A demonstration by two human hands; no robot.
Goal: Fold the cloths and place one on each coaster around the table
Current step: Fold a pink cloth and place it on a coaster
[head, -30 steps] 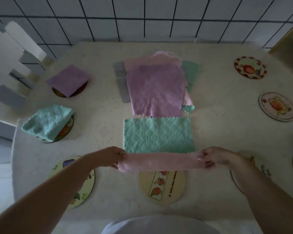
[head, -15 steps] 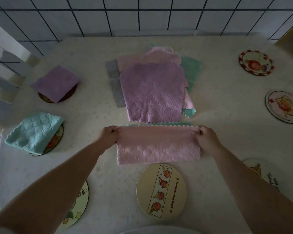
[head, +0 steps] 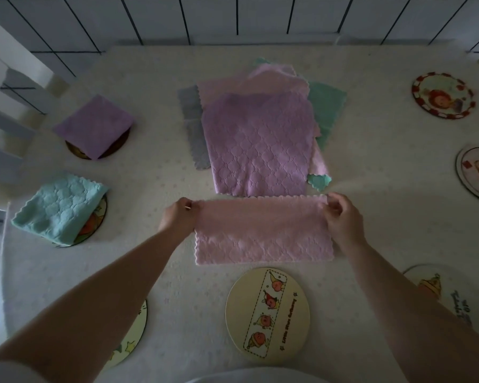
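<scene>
- Pink cloth (head: pixel 263 230) lies on the table (head: pixel 385 211) as a wide band, folded in half, just beyond the near yellow coaster (head: pixel 267 313) and just short of the stack of unfolded cloths (head: pixel 256 142).
- Change: a second ago the pink side was only a narrow strip at the near edge with the cloth's teal face showing beyond it; half a second ago the flap had come over to the far edge; now the teal is fully covered. First fold looks done.
- Left hand (head: pixel 179 217) pinches the far left corner, fingers curled on the scalloped edge. Right hand (head: pixel 343 217) pinches the far right corner, thumb and forefingers closed on the fabric (both look to be aligning edges, a judgement).
- Meaning for the task: probably one more fold, side to side, before it matches the placed squares.
- Coasters as holders, moving outward:
  - Near yellow coaster: bare, closest to the pink cloth, a likely target.
  - Coaster under the left forearm (head: pixel 130 338): partly hidden, no cloth seen on it.
  - Coaster under the right forearm (head: pixel 437 288): partly hidden, shows bare.
  - Left coaster (head: pixel 94 225): carries a folded teal cloth (head: pixel 58 208), overhanging.
  - Far left coaster (head: pixel 105 150): carries a folded purple cloth (head: pixel 94 125).
  - Red-rimmed coaster (head: pixel 443 95), far right: bare.
  - Right-edge coaster (head: pixel 476 172): bare, cut off by the frame.
- Tally as it lies: two coasters served, the rest waiting.
</scene>
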